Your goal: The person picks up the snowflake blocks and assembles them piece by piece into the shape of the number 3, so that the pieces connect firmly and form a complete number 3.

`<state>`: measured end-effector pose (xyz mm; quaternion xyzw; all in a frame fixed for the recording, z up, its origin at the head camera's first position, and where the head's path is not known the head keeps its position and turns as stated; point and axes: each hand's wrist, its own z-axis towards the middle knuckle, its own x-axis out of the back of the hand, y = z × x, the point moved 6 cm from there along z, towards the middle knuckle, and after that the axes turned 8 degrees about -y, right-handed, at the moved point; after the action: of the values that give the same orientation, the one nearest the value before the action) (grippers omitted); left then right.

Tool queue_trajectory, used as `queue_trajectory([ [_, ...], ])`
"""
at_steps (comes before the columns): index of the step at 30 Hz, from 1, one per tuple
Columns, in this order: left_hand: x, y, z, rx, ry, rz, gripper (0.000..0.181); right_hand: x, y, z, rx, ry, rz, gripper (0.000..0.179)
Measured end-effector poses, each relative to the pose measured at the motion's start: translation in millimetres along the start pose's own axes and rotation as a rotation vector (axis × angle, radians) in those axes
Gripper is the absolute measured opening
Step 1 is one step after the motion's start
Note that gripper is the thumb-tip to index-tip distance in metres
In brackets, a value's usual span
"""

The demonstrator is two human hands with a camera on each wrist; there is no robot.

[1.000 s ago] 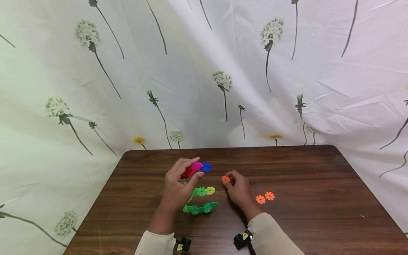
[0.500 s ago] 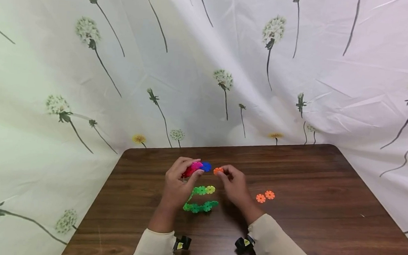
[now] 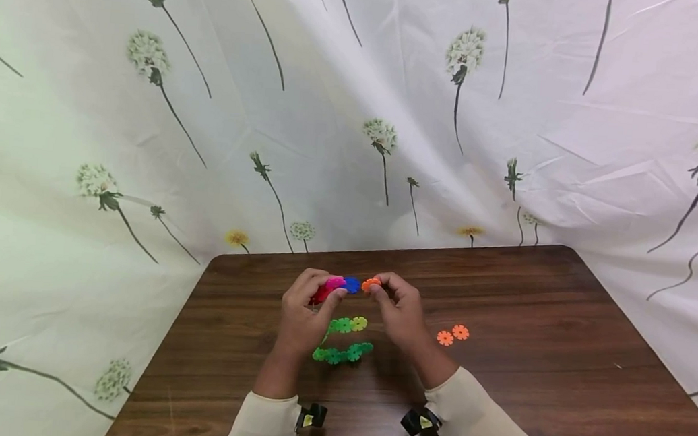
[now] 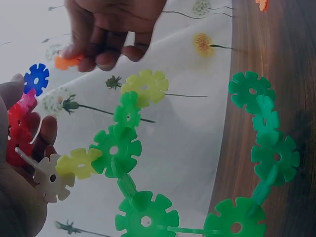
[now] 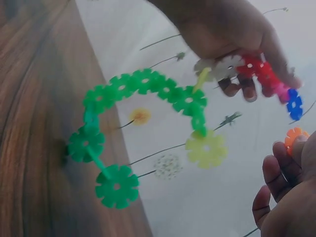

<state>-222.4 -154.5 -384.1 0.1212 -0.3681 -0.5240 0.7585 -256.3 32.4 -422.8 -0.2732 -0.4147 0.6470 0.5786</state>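
My left hand (image 3: 304,319) pinches a chain of interlocked flower-shaped plastic discs by its red discs (image 5: 250,65) and pink disc (image 5: 280,92). A blue disc (image 3: 352,285) forms the free end, pointing right. From the hand, white discs (image 4: 52,178) lead to a long curved run of green discs (image 5: 145,81) with a yellow disc (image 4: 146,87) branching off, hanging below the hand. My right hand (image 3: 405,322) pinches a single orange disc (image 3: 369,285) between thumb and fingers. In the right wrist view a small gap shows between the orange disc (image 5: 295,139) and the blue one.
Two loose orange discs (image 3: 453,335) lie side by side on the dark wooden table (image 3: 555,394), right of my right hand. A white cloth (image 3: 331,129) printed with dandelions hangs behind the table's far edge. Black wrist cameras (image 3: 313,416) sit at both sleeves.
My right hand has moved left and away from me, carrying the orange disc up close to the blue disc. My left hand has stayed almost still with the chain.
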Motion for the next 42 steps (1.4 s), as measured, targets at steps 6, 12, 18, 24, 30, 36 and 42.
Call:
queue_trajectory([
  [6, 0.1, -1.0, -0.9, 0.011, -0.003, -0.006, 0.014, -1.1, -13.0, -1.1, 0.000, -0.008, 0.016, 0.010],
  [12, -0.3, -1.1, -0.6, 0.018, -0.009, -0.008, 0.013, -2.6, -18.5, -1.9, 0.017, -0.012, -0.004, 0.010],
  [18, -1.7, -0.1, 0.5, 0.010, -0.016, -0.027, 0.012, -2.6, -25.1, -3.0, 0.022, -0.006, -0.014, 0.010],
  [24, -3.2, 2.5, 0.4, -0.003, -0.007, -0.047, 0.011, -2.9, -27.5, -4.7, -0.001, 0.028, -0.011, 0.009],
  [30, -4.3, 7.4, 0.9, -0.015, -0.004, -0.059, 0.011, -3.6, -26.3, -6.4, -0.032, 0.049, 0.011, 0.009],
  [36, -6.3, 7.3, 0.6, 0.008, -0.016, -0.071, 0.012, -3.4, -26.7, -6.1, -0.042, 0.047, 0.051, 0.010],
  [42, -6.2, 6.7, -0.3, 0.032, -0.017, -0.074, 0.010, -4.2, -27.5, -6.1, -0.041, 0.027, 0.079, 0.011],
])
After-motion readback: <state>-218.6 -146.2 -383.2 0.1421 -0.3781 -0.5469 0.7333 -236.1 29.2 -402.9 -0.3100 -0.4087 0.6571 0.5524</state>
